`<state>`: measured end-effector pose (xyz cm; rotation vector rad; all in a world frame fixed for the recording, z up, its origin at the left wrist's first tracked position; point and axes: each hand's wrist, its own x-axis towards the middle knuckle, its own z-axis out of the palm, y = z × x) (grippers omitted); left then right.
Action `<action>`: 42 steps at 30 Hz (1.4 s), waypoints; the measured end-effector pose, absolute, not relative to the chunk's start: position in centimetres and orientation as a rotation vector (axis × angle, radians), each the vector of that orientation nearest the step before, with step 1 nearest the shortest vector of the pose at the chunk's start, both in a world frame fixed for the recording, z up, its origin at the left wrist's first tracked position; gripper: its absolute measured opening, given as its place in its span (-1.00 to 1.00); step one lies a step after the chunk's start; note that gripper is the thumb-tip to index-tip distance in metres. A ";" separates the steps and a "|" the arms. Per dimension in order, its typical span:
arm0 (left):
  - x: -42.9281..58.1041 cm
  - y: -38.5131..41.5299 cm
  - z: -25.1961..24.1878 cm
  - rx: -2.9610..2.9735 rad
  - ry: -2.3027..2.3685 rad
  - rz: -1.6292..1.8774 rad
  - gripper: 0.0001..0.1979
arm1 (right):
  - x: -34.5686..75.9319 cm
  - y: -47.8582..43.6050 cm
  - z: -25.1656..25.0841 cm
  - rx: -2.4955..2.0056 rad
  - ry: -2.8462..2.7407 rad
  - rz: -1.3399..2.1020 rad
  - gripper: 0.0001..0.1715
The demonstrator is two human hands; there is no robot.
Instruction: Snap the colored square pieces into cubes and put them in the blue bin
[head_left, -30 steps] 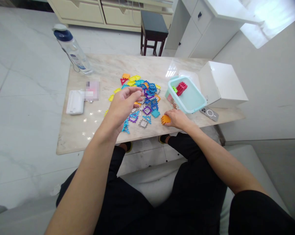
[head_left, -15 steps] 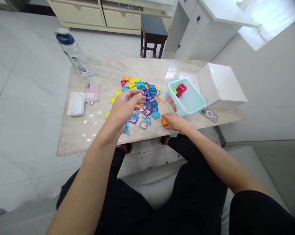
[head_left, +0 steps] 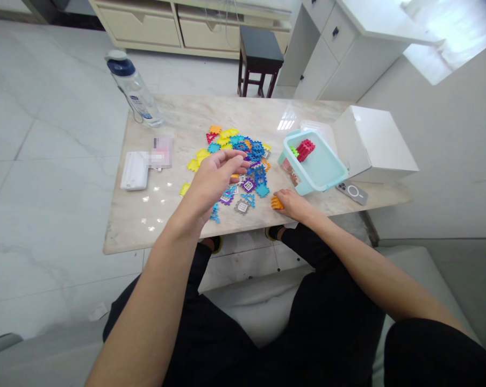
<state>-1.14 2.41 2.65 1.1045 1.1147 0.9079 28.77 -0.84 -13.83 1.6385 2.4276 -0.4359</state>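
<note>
My right hand is closed around a small stack of orange interlocking tiles resting at the table's near edge. Over the loose pile hovers my left hand, its fingers loosely bent and apart, with nothing visible in them. Beneath and beyond it lie many notched plastic tiles: blue tiles, yellow tiles, purple tiles and a grey window tile. A teal tile lies just left of the orange stack. Part of the pile is hidden behind my left hand.
A mint plastic tub right of the pile holds red tiles and a bit of green. Beside it are a white box and a phone. A water bottle and a white packet stand on the left.
The whole scene has shifted slightly to the right as the head view turned. Both hands keep nearly the same pose, the right still on the orange tiles.
</note>
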 end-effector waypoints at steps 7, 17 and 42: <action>-1.3 2.5 2.6 1.098 1.112 0.885 -0.83 | 28.9 -0.6 -14.1 1.668 2.441 -0.496 -0.60; -0.7 2.6 1.3 0.979 1.094 0.825 -0.72 | 28.3 -0.7 -7.1 2.349 2.711 -0.970 -0.34; 0.7 2.6 0.8 1.083 1.139 0.890 -0.80 | 29.9 0.3 -12.2 1.551 2.462 -0.535 -0.53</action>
